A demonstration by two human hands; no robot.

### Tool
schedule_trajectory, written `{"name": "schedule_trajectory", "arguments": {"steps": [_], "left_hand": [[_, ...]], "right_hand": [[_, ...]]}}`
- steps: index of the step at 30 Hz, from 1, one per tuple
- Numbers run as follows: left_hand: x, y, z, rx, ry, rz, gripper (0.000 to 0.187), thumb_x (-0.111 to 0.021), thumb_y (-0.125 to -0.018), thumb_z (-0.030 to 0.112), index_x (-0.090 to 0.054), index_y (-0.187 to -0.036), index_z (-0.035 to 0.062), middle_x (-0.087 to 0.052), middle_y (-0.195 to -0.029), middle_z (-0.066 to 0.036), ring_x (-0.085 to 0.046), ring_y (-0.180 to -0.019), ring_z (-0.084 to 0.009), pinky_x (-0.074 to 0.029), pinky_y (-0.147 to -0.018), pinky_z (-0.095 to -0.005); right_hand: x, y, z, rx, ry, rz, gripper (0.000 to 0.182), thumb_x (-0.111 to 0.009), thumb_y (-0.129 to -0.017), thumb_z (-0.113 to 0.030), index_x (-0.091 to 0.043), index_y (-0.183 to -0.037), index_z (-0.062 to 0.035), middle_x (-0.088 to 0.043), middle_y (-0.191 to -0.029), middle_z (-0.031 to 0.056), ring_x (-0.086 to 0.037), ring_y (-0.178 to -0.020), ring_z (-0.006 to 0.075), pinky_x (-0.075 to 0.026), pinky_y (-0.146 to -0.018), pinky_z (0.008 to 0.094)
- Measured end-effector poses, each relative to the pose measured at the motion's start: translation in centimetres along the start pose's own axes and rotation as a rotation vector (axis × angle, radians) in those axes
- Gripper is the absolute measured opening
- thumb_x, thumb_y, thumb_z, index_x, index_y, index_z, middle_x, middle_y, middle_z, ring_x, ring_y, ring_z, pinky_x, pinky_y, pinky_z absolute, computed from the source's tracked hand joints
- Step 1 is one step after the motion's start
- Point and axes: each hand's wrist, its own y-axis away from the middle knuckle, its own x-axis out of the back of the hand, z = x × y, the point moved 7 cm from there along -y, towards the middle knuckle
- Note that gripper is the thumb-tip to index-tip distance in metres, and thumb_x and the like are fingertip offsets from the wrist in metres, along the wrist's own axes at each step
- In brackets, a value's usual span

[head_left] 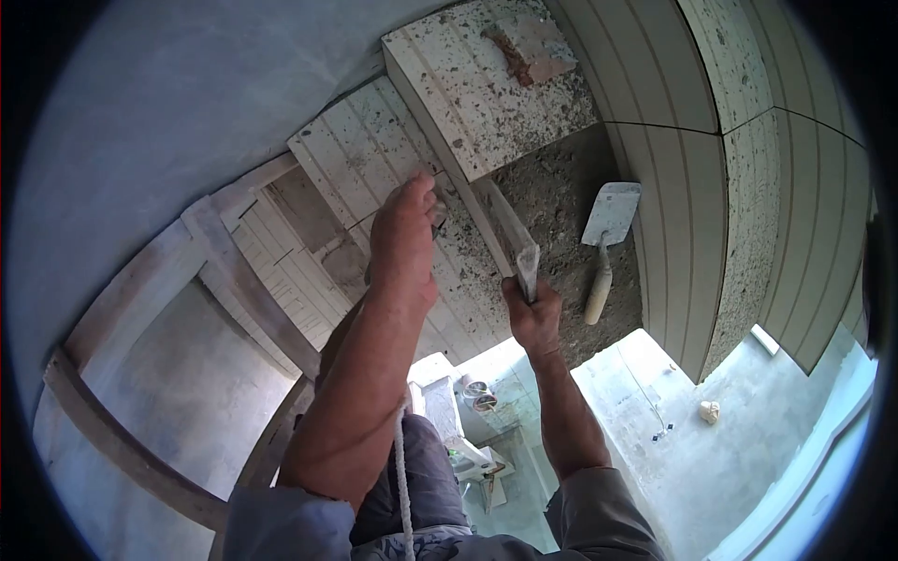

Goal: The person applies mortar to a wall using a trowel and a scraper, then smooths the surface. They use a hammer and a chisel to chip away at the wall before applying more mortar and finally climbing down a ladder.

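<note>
My right hand (536, 316) is wrapped round the end of a long flat tool (520, 245), dusted pale, which points up and left along the edge of a grey slab. Over the grooved tiles (374, 140) is my left hand (405, 229), its fingers curled together; a small dark thing shows at its fingertips, too hidden to name. A trowel (613, 217) with a wooden handle lies on the rough mortar bed (557, 178), right of my right hand. Above it sits a speckled step slab (486, 103) with a broken brick piece (535, 51) on it.
Grooved panels (659, 206) line the right side. A wooden frame (253, 280) curves at the left beside a grey wall (215, 84). Far below, past the mortar's edge, are a lower floor (673, 402), a bucket (483, 399) and a white structure. A rope (403, 477) hangs at my chest.
</note>
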Motion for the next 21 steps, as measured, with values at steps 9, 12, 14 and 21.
{"name": "schedule_trajectory", "arguments": {"steps": [9, 12, 14, 21], "left_hand": [[0.1, -5.0, -12.2, 0.179, 0.249, 0.076, 0.060, -0.040, -0.093, 0.051, -0.048, -0.129, 0.0031, -0.058, -0.120, -0.014, -0.047, -0.119, -0.0235, -0.032, -0.095, -0.0339], [-2.5, -5.0, -12.9, 0.131, 0.389, -0.028, 0.065, -0.035, -0.094, 0.054, -0.046, -0.130, 0.0018, -0.057, -0.123, -0.014, -0.049, -0.118, -0.0232, -0.030, -0.099, -0.0352], [-2.4, -5.9, -12.6, 0.128, 0.395, -0.027, 0.066, -0.036, -0.095, 0.053, -0.042, -0.133, -0.0010, -0.054, -0.125, -0.015, -0.049, -0.119, -0.0224, -0.032, -0.100, -0.0322], [-2.1, -5.4, -14.6, 0.132, 0.496, -0.148, 0.070, -0.033, -0.096, 0.054, -0.031, -0.139, -0.0019, -0.061, -0.118, -0.015, -0.055, -0.114, -0.0186, -0.031, -0.104, -0.0281]], "right_hand": [[0.3, 0.0, -0.4, 0.161, 0.088, 0.092, 0.015, -0.065, -0.083, -0.011, -0.056, -0.077, -0.0003, -0.053, -0.053, 0.0116, -0.052, -0.046, 0.0150, -0.040, -0.044, 0.0326], [0.0, -0.4, -0.6, 0.184, 0.139, 0.099, 0.017, -0.065, -0.084, -0.011, -0.055, -0.076, -0.0001, -0.054, -0.053, 0.0126, -0.054, -0.045, 0.0170, -0.040, -0.044, 0.0331], [-0.1, -0.6, -0.6, 0.178, 0.175, 0.101, 0.017, -0.065, -0.084, -0.011, -0.055, -0.075, 0.0000, -0.054, -0.054, 0.0131, -0.054, -0.045, 0.0179, -0.040, -0.044, 0.0330], [-1.1, -0.5, -0.2, 0.219, 0.233, 0.124, 0.016, -0.065, -0.084, -0.012, -0.055, -0.079, 0.0003, -0.057, -0.057, 0.0156, -0.059, -0.049, 0.0218, -0.043, -0.045, 0.0341]]}}
